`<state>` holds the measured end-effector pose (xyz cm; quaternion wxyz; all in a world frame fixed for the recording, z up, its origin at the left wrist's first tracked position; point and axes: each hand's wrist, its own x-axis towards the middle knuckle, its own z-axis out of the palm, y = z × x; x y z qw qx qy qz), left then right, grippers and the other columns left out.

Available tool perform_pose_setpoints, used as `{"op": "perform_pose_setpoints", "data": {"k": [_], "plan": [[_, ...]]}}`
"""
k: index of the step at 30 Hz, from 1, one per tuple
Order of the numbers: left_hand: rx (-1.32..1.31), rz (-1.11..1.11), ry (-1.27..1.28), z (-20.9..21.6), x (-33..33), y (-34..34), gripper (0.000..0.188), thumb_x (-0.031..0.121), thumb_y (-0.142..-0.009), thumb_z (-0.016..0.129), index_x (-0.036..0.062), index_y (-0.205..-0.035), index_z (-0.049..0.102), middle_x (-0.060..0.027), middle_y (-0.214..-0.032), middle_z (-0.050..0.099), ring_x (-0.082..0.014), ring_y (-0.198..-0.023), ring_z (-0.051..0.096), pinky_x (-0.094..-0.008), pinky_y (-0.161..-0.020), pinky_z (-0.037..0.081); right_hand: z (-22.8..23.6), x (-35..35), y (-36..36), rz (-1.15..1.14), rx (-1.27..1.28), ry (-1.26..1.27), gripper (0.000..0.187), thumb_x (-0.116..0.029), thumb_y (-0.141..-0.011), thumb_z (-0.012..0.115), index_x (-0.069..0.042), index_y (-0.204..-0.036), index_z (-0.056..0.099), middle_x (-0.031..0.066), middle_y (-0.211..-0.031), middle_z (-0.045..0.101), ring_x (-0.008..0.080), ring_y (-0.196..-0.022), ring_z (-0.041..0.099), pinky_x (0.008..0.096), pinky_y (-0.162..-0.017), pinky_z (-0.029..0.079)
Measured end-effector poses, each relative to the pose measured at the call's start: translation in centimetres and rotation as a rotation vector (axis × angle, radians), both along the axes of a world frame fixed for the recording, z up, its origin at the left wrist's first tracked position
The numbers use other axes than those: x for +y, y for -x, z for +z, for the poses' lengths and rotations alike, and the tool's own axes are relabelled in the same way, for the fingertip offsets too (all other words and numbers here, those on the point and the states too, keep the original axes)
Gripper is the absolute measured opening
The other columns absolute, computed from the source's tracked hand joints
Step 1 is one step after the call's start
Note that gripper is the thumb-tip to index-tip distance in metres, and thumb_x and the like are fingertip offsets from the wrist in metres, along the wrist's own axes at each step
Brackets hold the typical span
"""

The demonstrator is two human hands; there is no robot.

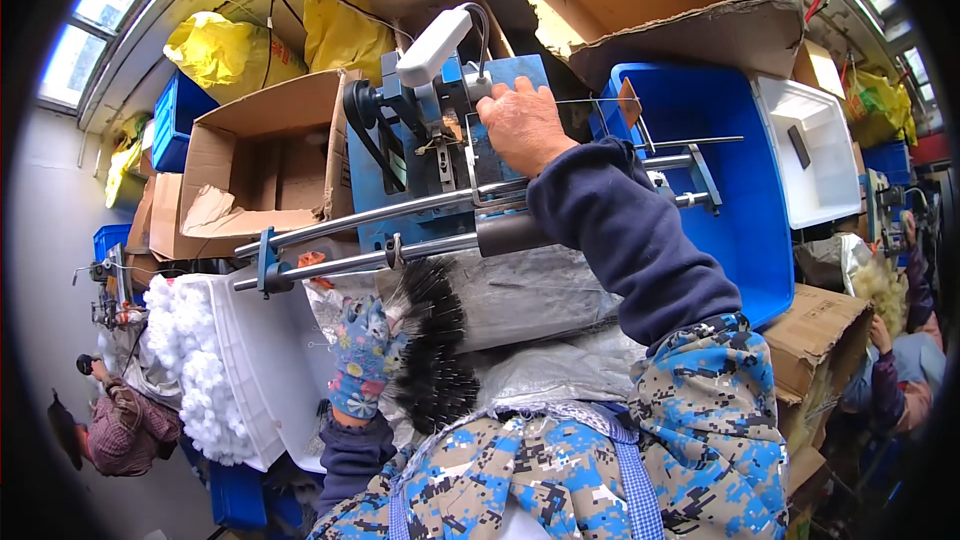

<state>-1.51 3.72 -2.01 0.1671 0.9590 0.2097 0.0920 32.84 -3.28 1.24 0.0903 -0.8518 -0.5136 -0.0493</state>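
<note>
My left hand wears a floral-patterned glove, and its fingers curl against the side of a black bristle brush. The brush hangs in a curve below the front metal rail of a blue bench machine. Farther ahead, my bare right hand rests at the back of the machine with its fingers bent over a part that the hand hides. A white lamp-like head stands to the left of that hand, and a bent wire frame lies next to its wrist.
Left of the machine is an open cardboard box; a large blue bin and a white tray stand right. White fluffy pieces fill a white tub at left. A large carton is behind. Other people work at both sides.
</note>
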Motion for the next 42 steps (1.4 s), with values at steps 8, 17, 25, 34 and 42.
{"op": "perform_pose_setpoints", "data": {"k": [8, 17, 25, 34, 42], "plan": [[-0.215, -0.219, -0.046, 5.3, -2.2, -2.7, 0.038, 0.016, -0.063, 0.070, 0.0130, -0.100, 0.064, -0.0135, -0.105, 0.057, -0.0377, -0.101, 0.053, -0.0482, -0.075, 0.043, -0.6, -0.4, -0.1, 0.065, -0.015, -0.109, 0.007, -0.012, -0.076, 0.053, -0.010, -0.078, 0.060, 0.0060, -0.083, 0.059, 0.0280, -0.084, 0.054, 0.0402, -0.067, 0.042], [-0.155, -0.167, 0.105, 4.9, -2.6, -1.7, 0.046, 0.017, -0.060, 0.075, 0.0112, -0.104, 0.063, -0.0144, -0.109, 0.057, -0.0383, -0.104, 0.052, -0.0473, -0.083, 0.040, -0.8, -0.3, -0.2, 0.052, 0.056, -0.119, 0.008, -0.013, -0.076, 0.053, -0.010, -0.079, 0.060, 0.0073, -0.084, 0.060, 0.0294, -0.084, 0.055, 0.0409, -0.068, 0.043], [-0.178, -0.217, 0.092, 5.0, -2.9, -2.4, 0.044, 0.017, -0.062, 0.073, 0.0104, -0.105, 0.063, -0.0144, -0.106, 0.058, -0.0383, -0.103, 0.052, -0.0476, -0.083, 0.040, -0.3, -0.1, -0.7, -0.050, 0.138, 0.055, 0.019, -0.018, -0.081, 0.055, -0.011, -0.095, 0.065, 0.0088, -0.097, 0.061, 0.0287, -0.098, 0.051, 0.0469, -0.082, 0.036], [-0.147, -0.271, 0.090, 3.1, -2.1, -1.5, 0.062, 0.018, -0.065, 0.073, 0.0053, -0.121, 0.048, -0.0167, -0.110, 0.055, -0.0408, -0.106, 0.050, -0.0505, -0.080, 0.042, 0.2, -5.7, 0.7, -0.038, 0.051, -0.061, 0.048, -0.031, -0.073, 0.067, 0.002, -0.106, 0.056, 0.0191, -0.129, 0.033, 0.0324, -0.113, 0.037, 0.0451, -0.088, 0.036], [-0.217, -0.263, 0.049, 4.9, -3.9, -3.7, 0.048, 0.014, -0.057, 0.074, 0.0102, -0.104, 0.062, -0.0094, -0.099, 0.060, -0.0298, -0.094, 0.056, -0.0441, -0.084, 0.043, 0.4, -4.9, 1.7, -0.073, 0.204, -0.046, 0.054, -0.028, -0.077, 0.065, 0.007, -0.114, 0.049, 0.0184, -0.109, 0.041, 0.0321, -0.095, 0.051, 0.0401, -0.074, 0.048]]}}
